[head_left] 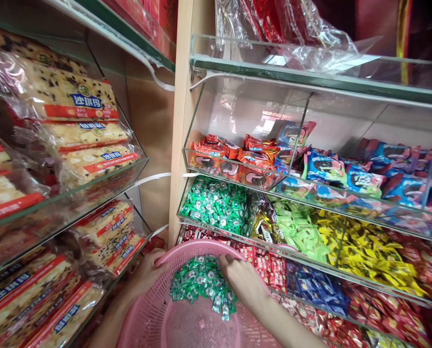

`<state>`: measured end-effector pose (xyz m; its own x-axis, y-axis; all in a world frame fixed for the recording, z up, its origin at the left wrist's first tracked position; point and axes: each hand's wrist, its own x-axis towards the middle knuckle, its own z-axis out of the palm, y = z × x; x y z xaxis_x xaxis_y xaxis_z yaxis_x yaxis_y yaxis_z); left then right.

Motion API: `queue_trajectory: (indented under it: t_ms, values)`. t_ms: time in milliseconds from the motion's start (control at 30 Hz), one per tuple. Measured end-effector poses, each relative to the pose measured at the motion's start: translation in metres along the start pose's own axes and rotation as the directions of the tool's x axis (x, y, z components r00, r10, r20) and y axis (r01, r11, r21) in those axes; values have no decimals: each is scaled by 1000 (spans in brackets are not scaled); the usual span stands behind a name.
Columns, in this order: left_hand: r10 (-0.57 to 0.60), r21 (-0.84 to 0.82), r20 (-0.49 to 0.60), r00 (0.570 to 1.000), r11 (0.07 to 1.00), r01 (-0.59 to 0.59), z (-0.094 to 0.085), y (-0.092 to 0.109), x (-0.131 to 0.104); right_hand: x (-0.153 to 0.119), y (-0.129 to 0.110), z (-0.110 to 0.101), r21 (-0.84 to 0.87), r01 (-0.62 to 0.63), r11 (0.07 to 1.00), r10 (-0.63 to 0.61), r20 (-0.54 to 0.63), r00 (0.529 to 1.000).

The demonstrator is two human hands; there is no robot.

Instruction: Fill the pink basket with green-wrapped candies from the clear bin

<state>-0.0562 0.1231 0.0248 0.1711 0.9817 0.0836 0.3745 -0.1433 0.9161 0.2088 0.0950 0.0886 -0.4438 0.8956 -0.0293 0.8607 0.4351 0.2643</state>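
Observation:
A pink perforated plastic basket point(201, 323) is tilted in front of me, its far rim against the lower shelves. My left hand point(153, 265) is closed around the basket's left rim. Inside, a pile of small green-wrapped candies point(197, 278) lies against the far wall. My right hand point(237, 276) reaches over the right side of the basket, fingers curled down at the right edge of the pile. Its fingertips are hidden, so what it grips does not show. Just beyond the rim, a glass bin point(216, 223) holds matching green candies point(216, 200).
Left shelves hold packaged sachima bars point(81, 104). To the right, glass bins carry red snack packs point(254, 154), blue packs point(324, 164), light-green candies point(301, 227), yellow candies point(368, 251) and dark-blue ones point(315, 285). A wooden post point(181, 121) divides the shelving; glass edges jut near the basket.

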Motion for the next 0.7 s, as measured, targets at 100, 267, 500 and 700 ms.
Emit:
queue_trajectory:
  t_ms: [100, 267, 500, 700]
  values:
    - [0, -3, 0, 1000, 1000, 0, 0, 0, 0, 3, -1, -34, 137, 2, 991, 20, -157, 987]
    - [14, 41, -5, 1000, 999, -14, 0, 0, -1, 32, 13, -66, 305, -170, 937, 270, -324, 907]
    - [25, 78, 1, 1000, 997, -25, 1, 2, -1, 83, 28, -67, 290, -468, 835, 532, -210, 820]
    - [30, 68, -20, 999, 997, -29, 1, 4, -1, 84, 34, -69, 311, -447, 839, 523, -229, 821]
